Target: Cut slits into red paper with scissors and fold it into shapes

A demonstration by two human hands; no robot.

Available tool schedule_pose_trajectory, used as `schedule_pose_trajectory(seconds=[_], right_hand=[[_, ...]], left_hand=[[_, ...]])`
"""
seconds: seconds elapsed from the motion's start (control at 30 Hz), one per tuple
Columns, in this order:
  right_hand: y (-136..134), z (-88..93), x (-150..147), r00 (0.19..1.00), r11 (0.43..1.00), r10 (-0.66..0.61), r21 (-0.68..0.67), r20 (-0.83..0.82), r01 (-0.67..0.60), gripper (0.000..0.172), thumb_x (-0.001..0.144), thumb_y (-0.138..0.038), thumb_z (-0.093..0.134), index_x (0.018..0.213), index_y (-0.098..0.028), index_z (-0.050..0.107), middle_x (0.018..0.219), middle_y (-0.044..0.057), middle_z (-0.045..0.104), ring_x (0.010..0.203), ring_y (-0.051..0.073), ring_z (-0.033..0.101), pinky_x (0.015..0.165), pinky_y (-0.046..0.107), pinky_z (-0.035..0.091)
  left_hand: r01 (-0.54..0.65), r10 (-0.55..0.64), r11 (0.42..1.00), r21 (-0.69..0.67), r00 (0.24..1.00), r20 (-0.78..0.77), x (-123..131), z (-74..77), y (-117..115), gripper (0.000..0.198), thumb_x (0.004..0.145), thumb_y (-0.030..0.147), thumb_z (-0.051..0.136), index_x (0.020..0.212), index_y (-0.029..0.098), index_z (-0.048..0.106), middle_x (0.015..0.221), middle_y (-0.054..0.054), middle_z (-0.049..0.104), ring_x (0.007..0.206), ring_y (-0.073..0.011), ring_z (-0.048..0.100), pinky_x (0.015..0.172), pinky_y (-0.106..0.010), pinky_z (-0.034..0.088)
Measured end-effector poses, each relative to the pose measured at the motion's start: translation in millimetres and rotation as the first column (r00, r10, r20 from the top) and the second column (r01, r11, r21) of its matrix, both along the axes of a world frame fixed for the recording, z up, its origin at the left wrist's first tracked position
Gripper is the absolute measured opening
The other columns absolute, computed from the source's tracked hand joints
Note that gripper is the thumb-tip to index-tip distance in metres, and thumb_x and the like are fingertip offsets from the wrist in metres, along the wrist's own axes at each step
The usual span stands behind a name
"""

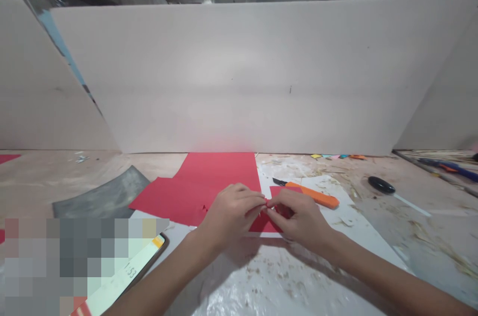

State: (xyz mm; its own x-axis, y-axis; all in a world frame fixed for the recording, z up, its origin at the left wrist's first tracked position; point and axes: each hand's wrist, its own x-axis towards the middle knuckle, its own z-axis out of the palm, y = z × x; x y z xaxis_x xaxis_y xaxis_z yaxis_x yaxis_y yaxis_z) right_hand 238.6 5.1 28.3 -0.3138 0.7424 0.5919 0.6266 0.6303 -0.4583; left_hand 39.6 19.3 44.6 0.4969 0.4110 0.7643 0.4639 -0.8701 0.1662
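My left hand point(235, 209) and my right hand point(297, 214) meet above the white sheet point(257, 271). Between their pinched fingertips is a small piece of red paper point(267, 202), mostly covered by the fingers. Under and behind my left hand lie large sheets of red paper point(220, 171). Another, smaller red sheet point(265, 226) is partly hidden beneath my right hand. Just beyond my right hand rests an orange utility knife point(317, 195), its dark blade pointing left.
White panels point(239, 77) stand along the back. To the left are a grey sheet point(100, 194) and a lit phone point(127, 273). On the right lie a black oval-headed tool point(381, 185) with a pale handle, blue-handled tools point(457, 170) and scattered shavings. Small coloured scraps point(336, 156) line the panel's foot.
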Motion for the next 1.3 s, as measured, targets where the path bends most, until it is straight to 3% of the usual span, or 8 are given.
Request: schedule_pose_trajectory(seconds=[0.43, 0.7, 0.93, 1.1, 1.3], right_hand=[[-0.8, -3.0, -1.7, 1.0, 1.0, 0.018, -0.007, 0.002, -0.018, 0.015, 0.086, -0.019, 0.061, 0.072, -0.02, 0.067, 0.057, -0.003, 0.055, 0.054, 0.011, 0.048, 0.052, 0.023, 0.033], [-1.8, -2.9, -2.1, 1.0, 1.0, -0.001, -0.009, 0.0, 0.001, 0.014, 0.083, -0.016, 0.06, 0.072, -0.021, 0.067, 0.058, -0.004, 0.054, 0.054, 0.011, 0.047, 0.051, 0.023, 0.033], [-2.0, -1.0, -2.1, 1.0, 1.0, 0.011, 0.003, -0.005, -0.011, 0.015, 0.087, -0.022, 0.06, 0.073, -0.021, 0.066, 0.058, -0.003, 0.055, 0.053, 0.011, 0.047, 0.05, 0.024, 0.034], [-1.8, 2.0, -1.7, 0.999, 0.999, 0.036, -0.015, -0.021, -0.036, 0.008, 0.086, -0.025, 0.062, 0.084, -0.022, 0.069, 0.06, -0.003, 0.056, 0.051, 0.011, 0.047, 0.05, 0.024, 0.037], [-1.0, 0.5, -0.7, 0.996, 0.996, 0.075, 0.042, -0.047, -0.073, 0.013, 0.089, -0.024, 0.061, 0.078, -0.021, 0.068, 0.057, -0.003, 0.056, 0.052, 0.011, 0.047, 0.051, 0.025, 0.036]], left_hand=[[0.067, -0.084, 0.99, -0.126, 0.987, -0.137, -2.7, 5.9, -3.3, 0.021, 0.096, 0.015, 0.049, 0.099, 0.02, 0.069, 0.098, -0.004, 0.075, 0.084, -0.0178, 0.062, 0.072, -0.03, 0.052], [0.009, -0.009, 1.0, 0.015, 1.0, -0.017, 0.1, 0.1, 0.1, 0.014, 0.091, 0.014, 0.059, 0.091, 0.021, 0.071, 0.086, -0.002, 0.077, 0.074, -0.0158, 0.063, 0.07, -0.03, 0.052], [0.004, -0.005, 0.999, 0.032, 1.0, 0.014, 0.3, 2.2, 0.1, 0.014, 0.092, 0.017, 0.059, 0.09, 0.02, 0.072, 0.086, -0.002, 0.077, 0.071, -0.016, 0.063, 0.066, -0.03, 0.053], [0.041, -0.042, 0.998, -0.042, 0.999, -0.021, -2.4, 3.9, -0.5, 0.017, 0.095, 0.017, 0.055, 0.095, 0.02, 0.072, 0.09, -0.003, 0.077, 0.077, -0.0167, 0.064, 0.068, -0.03, 0.053], [0.043, -0.051, 0.992, -0.116, 0.996, -0.069, -5.6, 7.2, -2.4, 0.021, 0.096, 0.015, 0.05, 0.102, 0.02, 0.069, 0.097, -0.003, 0.076, 0.082, -0.0185, 0.063, 0.072, -0.033, 0.054]])
